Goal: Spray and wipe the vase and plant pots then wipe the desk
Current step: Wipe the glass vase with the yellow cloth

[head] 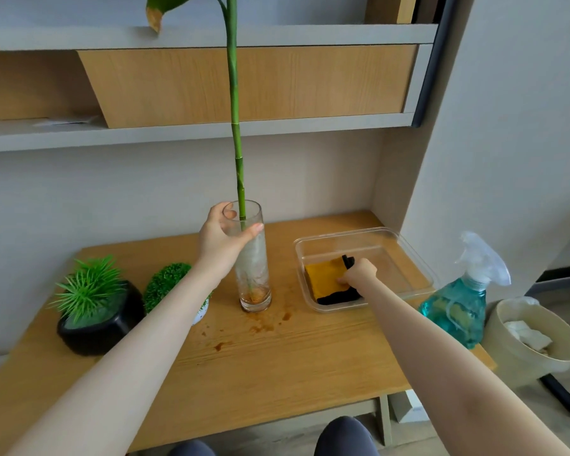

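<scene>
One glass vase [253,258] and two plant pots [101,327] stand on the counter [277,363]. The left hand [222,240] grips the vase top with curled fingers; the right hand [359,274] pinches one cloth [323,279] in the tray [408,245], near one spray bottle [458,307].

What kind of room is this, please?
Probably a home study or office corner: a light wooden desk set in a wall nook, grey-and-wood wall shelves above, and a beige wastebasket beside it.

Front desk [277,366] open; vase [254,274], pots [99,320], tray [408,258], spray bottle [458,311] crowd back.
</scene>
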